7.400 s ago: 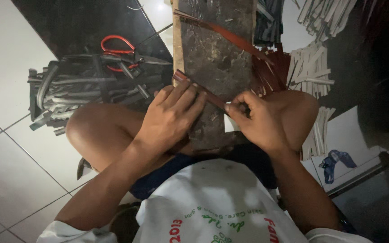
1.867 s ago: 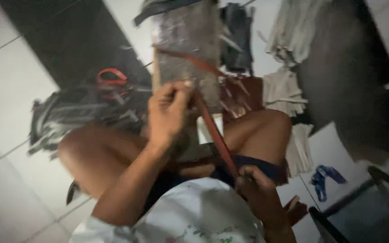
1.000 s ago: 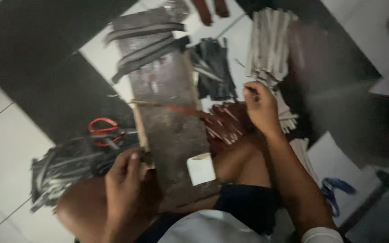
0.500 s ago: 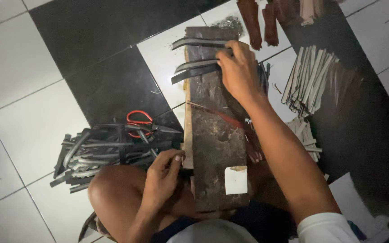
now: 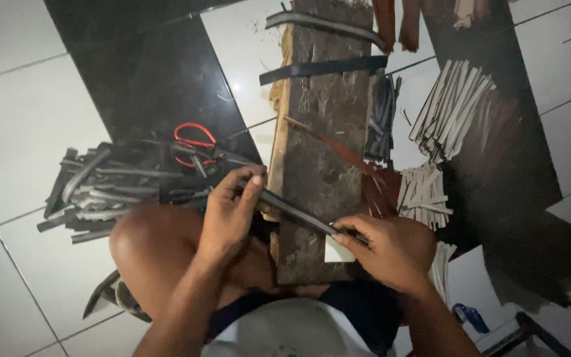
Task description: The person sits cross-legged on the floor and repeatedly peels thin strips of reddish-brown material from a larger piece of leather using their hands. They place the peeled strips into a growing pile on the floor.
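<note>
A long dark strip (image 5: 292, 210) lies slanted across the near end of a worn wooden board (image 5: 322, 125). My left hand (image 5: 231, 215) pinches its left end, off the board's left edge. My right hand (image 5: 384, 248) grips its right end over a small white patch on the board. A thin red strip (image 5: 338, 151) rests on the board's middle. Two more dark strips (image 5: 325, 66) lie across the far end.
A heap of dark strips (image 5: 120, 188) with red-handled scissors (image 5: 193, 142) lies left on the tiled floor. Pale strip bundles (image 5: 451, 106) and a dark bundle (image 5: 382, 119) lie right of the board. My bent knee (image 5: 147, 244) sits below the heap.
My right hand came back from the board's far end to the near end. Both hands now hold a dark strip stretched across the board.
</note>
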`<state>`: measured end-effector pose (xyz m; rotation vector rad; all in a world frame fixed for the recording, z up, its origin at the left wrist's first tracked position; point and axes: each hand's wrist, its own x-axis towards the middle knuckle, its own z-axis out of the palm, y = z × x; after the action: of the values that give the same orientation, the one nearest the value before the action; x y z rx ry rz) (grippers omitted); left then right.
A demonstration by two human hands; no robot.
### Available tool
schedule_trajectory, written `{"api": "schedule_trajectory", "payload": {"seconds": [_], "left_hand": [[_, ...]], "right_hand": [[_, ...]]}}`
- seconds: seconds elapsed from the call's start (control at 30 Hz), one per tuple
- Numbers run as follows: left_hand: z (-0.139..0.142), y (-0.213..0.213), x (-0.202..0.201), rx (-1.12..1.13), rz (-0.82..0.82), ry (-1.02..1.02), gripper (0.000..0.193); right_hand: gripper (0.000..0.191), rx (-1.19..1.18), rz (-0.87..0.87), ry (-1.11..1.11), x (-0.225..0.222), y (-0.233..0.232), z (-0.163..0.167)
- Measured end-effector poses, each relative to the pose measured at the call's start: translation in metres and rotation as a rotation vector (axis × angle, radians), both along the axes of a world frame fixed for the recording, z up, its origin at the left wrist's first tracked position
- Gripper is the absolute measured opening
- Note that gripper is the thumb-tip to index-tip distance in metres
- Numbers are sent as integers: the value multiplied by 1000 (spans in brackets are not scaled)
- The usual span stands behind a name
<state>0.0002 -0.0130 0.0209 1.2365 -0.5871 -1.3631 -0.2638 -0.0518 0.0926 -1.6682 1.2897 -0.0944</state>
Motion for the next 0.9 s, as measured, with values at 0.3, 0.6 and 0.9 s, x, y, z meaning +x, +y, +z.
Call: {"api": "schedule_trajectory", "payload": {"seconds": [0.3,0.6,0.9], "left_hand": [[9,18,-48,-128,-97,-591,37],[7,5,-49,-386,-58,-1066,43],[2,23,-27,-485,-210,-922,30]], "right_hand": [[37,-1027,100,135,62,-90,-40],[16,-909,20,-63,15,-29,28],[19,-77,-148,-224,9,27,1]]}}
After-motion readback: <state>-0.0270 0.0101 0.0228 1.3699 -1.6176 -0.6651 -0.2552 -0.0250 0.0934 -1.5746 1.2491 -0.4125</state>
